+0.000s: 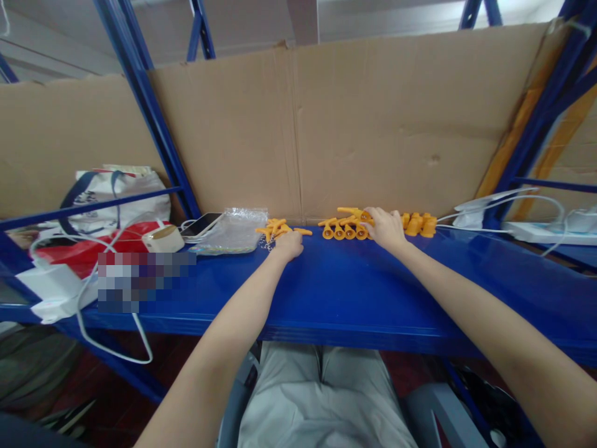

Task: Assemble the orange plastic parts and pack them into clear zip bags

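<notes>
In the head view, along the far edge of the bench point(336, 286), our left hand point(289, 246) curls at an orange pile point(276, 225), our right hand point(386, 228) at an orange row point(339, 233); whether either pinches, we cannot tell. Handling seems underway, calling for careful grips.

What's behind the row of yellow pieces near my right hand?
A cardboard sheet stands behind the yellow pieces; anything low behind them is hidden by the pieces and your right hand.

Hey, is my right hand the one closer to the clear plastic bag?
No, the left hand is closer to the clear plastic bag, while the right hand is at the row of yellow pieces.
</notes>
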Demonstrator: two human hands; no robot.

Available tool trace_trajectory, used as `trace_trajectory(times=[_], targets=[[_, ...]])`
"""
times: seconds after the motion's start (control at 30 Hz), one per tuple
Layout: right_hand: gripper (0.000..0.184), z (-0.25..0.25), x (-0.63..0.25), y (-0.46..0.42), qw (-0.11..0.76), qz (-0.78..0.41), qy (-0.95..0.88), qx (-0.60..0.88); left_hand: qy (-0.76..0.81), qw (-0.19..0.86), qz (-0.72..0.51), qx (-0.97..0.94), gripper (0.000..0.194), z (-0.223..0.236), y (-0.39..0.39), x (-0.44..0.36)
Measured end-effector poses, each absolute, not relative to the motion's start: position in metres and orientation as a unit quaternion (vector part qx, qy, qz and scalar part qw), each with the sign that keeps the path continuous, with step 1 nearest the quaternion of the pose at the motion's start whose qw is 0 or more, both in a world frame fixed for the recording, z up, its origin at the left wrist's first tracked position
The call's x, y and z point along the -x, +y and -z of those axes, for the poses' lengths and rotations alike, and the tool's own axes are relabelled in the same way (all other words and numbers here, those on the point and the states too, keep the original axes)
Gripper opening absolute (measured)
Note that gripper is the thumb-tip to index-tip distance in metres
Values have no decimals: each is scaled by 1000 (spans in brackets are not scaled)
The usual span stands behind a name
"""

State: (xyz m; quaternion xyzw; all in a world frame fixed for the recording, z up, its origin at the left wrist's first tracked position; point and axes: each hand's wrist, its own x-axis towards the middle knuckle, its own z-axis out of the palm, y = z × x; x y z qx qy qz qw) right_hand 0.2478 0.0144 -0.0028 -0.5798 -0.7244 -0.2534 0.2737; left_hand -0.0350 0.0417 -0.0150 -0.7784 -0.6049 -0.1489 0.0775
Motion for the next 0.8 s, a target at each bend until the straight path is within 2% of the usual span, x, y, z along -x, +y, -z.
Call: trace_trajectory(times=[0.13,0.4,0.63,0.8], targets=[[34,-2,-231,21,214,272,-731,589,-611,69,148,774,21,13,37,33],[33,5,-221,26,149,289,-738,591,-621,46,128,772,20,8,31,30],[43,17,-221,29,153,284,-759,566,-613,84,123,776,23,12,35,31],[50,17,-222,28,187,273,-758,562,-600,70,162,781,23,14,39,32]])
